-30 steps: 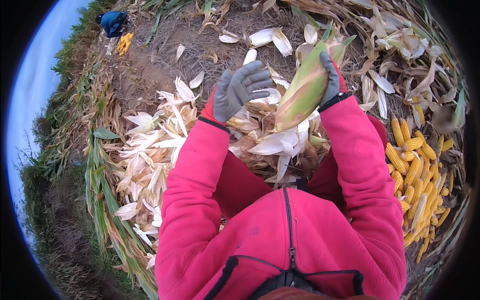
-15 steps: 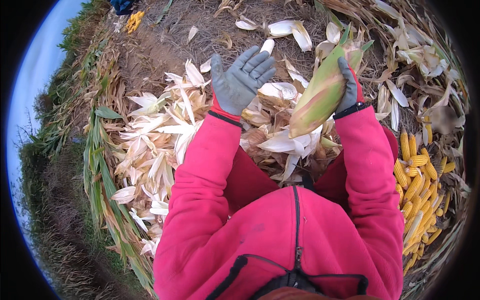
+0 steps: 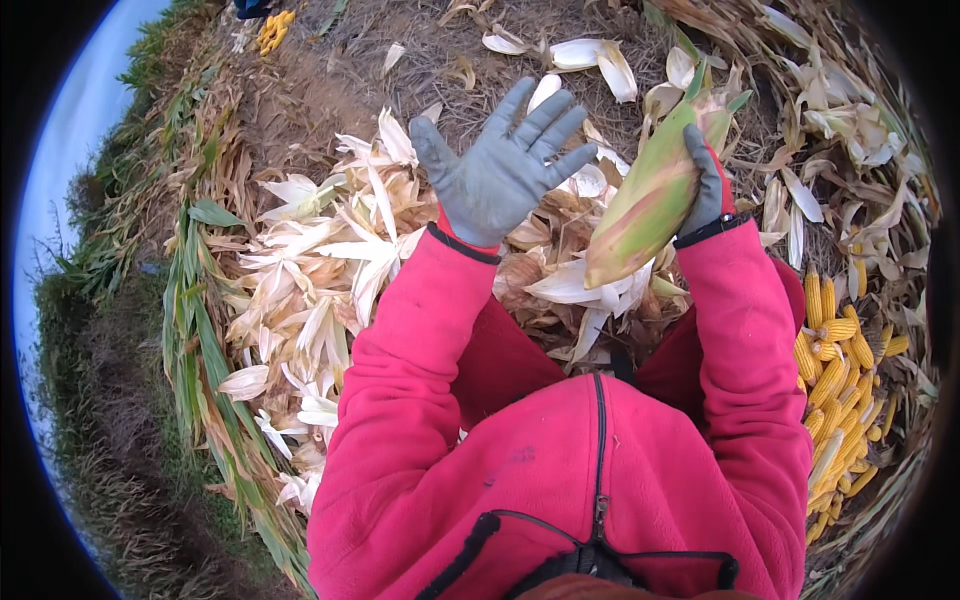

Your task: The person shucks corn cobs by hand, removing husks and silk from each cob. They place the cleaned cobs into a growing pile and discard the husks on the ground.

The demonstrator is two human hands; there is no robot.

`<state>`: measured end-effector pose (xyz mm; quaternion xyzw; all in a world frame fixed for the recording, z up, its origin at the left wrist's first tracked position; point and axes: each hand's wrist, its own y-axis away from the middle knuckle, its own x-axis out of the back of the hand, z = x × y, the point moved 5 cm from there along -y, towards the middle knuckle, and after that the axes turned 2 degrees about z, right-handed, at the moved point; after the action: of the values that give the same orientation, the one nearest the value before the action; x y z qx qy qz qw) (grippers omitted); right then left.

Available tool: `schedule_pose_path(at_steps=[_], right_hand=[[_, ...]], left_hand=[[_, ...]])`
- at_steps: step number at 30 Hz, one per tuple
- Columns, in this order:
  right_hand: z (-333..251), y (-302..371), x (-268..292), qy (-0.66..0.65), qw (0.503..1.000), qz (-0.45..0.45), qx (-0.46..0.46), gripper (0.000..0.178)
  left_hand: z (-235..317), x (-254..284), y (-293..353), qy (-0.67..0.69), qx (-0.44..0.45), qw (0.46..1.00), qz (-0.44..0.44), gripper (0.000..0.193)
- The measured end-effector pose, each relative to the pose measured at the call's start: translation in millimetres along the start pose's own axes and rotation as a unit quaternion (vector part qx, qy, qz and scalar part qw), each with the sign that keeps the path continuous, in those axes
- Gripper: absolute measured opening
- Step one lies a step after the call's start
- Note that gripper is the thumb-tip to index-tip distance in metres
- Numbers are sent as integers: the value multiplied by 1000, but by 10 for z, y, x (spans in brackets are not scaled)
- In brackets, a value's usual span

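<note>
Seen from above, a worker in a pink fleece jacket (image 3: pixel 540 450) and dark red trousers (image 3: pixel 500 340) grips an unhusked corn ear (image 3: pixel 645 190) amid shed husks, with the ear at 2 o'clock in the view. The right hand (image 3: pixel 708 188), in a grey-and-red glove, curls against the ear's right side at 2 o'clock, the fingers partly hidden by the husk. The ear is tilted, its leafy end toward 1 o'clock and its blunt end toward 7 o'clock, its green wrapping streaked with reddish brown. At 12 o'clock, the gloved left hand (image 3: pixel 490 182) is spread wide, thumb and fingers splayed and the grey palm turned up, apart from the ear. A heap of pale, dry husks (image 3: pixel 290 260) spreads on the ground at 9 to 10 o'clock. Between 3 and 4 o'clock lies a pile of husked yellow corn ears (image 3: pixel 840 400). In the distance at 11 o'clock, a smaller cluster of yellow ears (image 3: pixel 275 33) lies on bare soil beside a figure in dark blue (image 3: pixel 252 8), mostly cut off by the edge of the view.
</note>
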<state>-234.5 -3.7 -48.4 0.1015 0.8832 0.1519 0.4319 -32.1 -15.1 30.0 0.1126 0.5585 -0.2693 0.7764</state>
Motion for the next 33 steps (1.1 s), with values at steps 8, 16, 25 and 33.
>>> schedule_pose_path(at_steps=[8, 16, 25, 33], right_hand=[[118, -91, 77, 1, 1000, -1, -13, 47], [198, -43, -25, -20, 999, -15, -38, 49], [301, -72, -297, -9, 997, -82, 10, 42], [28, 55, -528, 114, 972, -146, 147, 48]], left_hand=[[-3, -15, 12, -44, -3, 999, -11, 108], [-308, 207, 8, -307, 66, 949, -12, 98], [-611, 408, 61, -458, 132, 872, 111, 88], [-565, 460, 237, -374, 202, 898, 117, 77]])
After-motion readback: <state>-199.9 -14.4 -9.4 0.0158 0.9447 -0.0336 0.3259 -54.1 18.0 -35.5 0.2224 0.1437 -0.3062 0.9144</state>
